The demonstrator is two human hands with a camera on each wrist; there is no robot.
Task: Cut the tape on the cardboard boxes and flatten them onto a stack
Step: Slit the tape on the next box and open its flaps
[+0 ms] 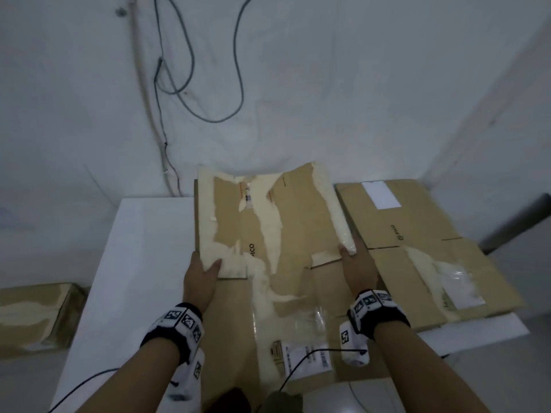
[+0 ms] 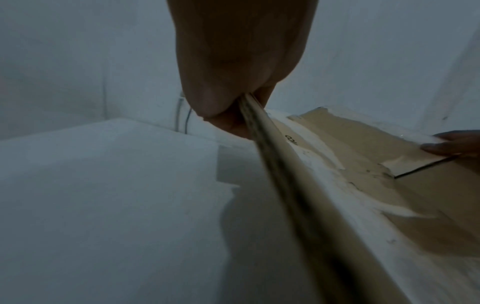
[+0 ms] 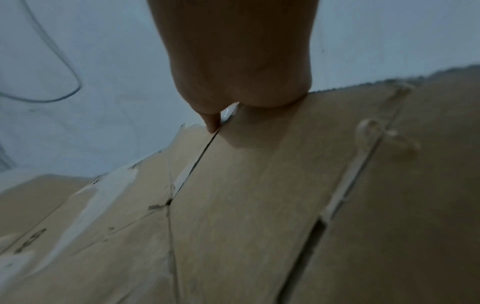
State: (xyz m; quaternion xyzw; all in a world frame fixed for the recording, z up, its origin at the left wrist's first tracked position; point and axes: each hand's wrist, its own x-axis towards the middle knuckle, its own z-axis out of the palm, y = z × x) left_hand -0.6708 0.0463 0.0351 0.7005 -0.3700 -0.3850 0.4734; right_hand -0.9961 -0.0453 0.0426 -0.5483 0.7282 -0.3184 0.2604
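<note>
**Both hands gripping a flattened box**

Gripping with thumb on top, the left hand (image 1: 200, 280) pinches the near left edge of the flattened cardboard box (image 1: 293, 216), and the right hand (image 1: 359, 268) pinches its near right edge. Streaked with torn pale tape, the box lies over the white surface (image 1: 143, 248), beside a stack of flattened boxes (image 1: 417, 234) on the right.

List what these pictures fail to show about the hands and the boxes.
- Left hand fingers: under the held flattened box, head view.
- Right hand fingertips: wrist view, hidden by its own back.
- Shipping label: text too small.
- Box on the floor: cut by left edge.
</note>
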